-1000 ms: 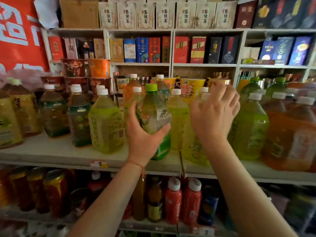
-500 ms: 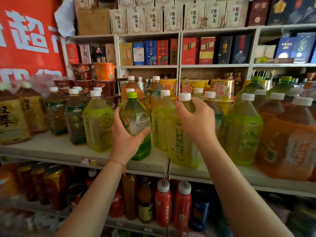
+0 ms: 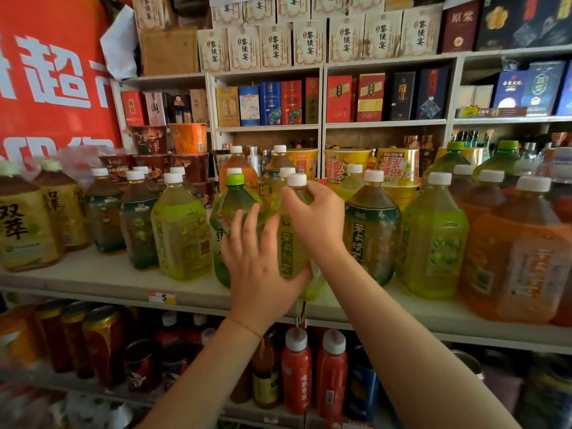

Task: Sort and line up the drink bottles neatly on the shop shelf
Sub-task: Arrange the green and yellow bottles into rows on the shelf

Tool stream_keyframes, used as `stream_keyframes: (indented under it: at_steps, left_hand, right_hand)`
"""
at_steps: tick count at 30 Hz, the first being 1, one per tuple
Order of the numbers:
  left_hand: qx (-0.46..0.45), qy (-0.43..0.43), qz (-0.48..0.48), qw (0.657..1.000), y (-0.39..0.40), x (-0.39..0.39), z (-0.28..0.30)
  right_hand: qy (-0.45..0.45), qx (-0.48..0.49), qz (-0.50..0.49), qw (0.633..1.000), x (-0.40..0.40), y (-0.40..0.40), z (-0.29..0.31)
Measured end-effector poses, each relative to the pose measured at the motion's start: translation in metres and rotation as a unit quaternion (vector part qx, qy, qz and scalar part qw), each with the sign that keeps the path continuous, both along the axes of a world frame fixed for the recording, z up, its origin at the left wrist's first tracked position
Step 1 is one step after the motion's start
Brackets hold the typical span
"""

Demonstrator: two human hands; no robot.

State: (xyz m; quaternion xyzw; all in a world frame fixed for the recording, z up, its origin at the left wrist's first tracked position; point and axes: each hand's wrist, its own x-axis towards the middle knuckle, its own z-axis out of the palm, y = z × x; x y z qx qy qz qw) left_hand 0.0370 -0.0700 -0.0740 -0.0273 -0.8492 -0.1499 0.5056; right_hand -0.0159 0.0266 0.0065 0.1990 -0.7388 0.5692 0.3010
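Note:
A yellow-green tea bottle with a white cap (image 3: 286, 252) stands near the front edge of the white shelf (image 3: 108, 280), in the middle of the row. My right hand (image 3: 315, 221) grips its shoulder just below the cap. My left hand (image 3: 257, 274) lies against its lower left side with fingers spread and straight, the thumb reaching under its front. Just to the left, partly behind my left fingers, stands a green-capped bottle (image 3: 235, 199). More bottles stand in rows behind these two.
Left of the pair stand a lime bottle (image 3: 181, 227) and darker tea bottles. To the right are a dark-labelled tea bottle (image 3: 371, 230), a lime bottle (image 3: 433, 239) and a big orange bottle (image 3: 520, 258). Noodle cups (image 3: 346, 162) sit behind. Red bottles (image 3: 297, 366) fill the shelf below.
My left hand has let go of the green-capped bottle and moved right onto the yellow-green bottle. My right hand still holds that bottle's top, now closer to the green-capped one.

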Motion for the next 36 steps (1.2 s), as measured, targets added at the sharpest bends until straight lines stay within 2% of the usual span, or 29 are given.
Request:
stream_keyframes:
  at_steps: [7,10,12,14,16,18,19,21,23,25,29,32,36]
  left_hand:
    - [-0.042,-0.055,0.067,0.995,0.002,-0.012,-0.002]
    - [-0.059,-0.062,0.095,0.992,0.002,-0.014,-0.002]
    - [-0.07,-0.064,0.107,0.99,0.001,-0.014,-0.003]
    - [-0.073,-0.056,0.116,0.989,0.005,-0.014,-0.004]
    - [-0.071,-0.025,0.094,0.993,0.014,-0.013,-0.003]
    - [-0.072,0.006,0.046,0.996,0.026,-0.014,-0.004]
    - [-0.069,0.013,0.026,0.997,0.032,-0.015,-0.004]
    - [-0.058,0.008,0.007,0.998,0.042,-0.016,-0.003]
    - [-0.039,-0.005,-0.001,0.999,0.05,-0.018,-0.002]
    - [-0.021,-0.008,-0.008,1.0,0.054,-0.021,-0.002]
    - [-0.006,-0.01,-0.018,1.0,0.055,-0.022,-0.004]
    - [0.002,-0.02,-0.049,0.999,0.052,-0.021,-0.004]
    - [0.02,-0.038,-0.083,0.996,0.05,-0.015,0.003]
  right_hand:
    - [0.034,0.018,-0.044,0.998,-0.024,-0.011,-0.003]
    - [0.019,0.015,-0.045,0.999,-0.032,-0.007,0.0]
    - [0.0,0.055,-0.03,0.998,-0.033,-0.005,0.003]
    - [-0.006,0.148,-0.036,0.988,-0.029,-0.001,0.005]
    - [0.086,0.213,-0.108,0.967,-0.023,0.012,0.007]
    - [0.21,0.196,-0.237,0.928,-0.022,0.035,0.007]
    - [0.223,0.177,-0.301,0.91,-0.024,0.047,0.006]
    - [0.152,0.167,-0.358,0.906,-0.026,0.065,0.002]
    - [0.038,0.189,-0.301,0.934,-0.026,0.075,-0.002]
    - [-0.015,0.209,-0.237,0.949,-0.027,0.082,-0.006]
    - [-0.018,0.229,-0.203,0.952,-0.03,0.095,-0.007]
    - [-0.05,0.198,-0.132,0.97,-0.031,0.103,-0.015]
    - [-0.011,0.184,-0.123,0.975,-0.022,0.102,-0.025]
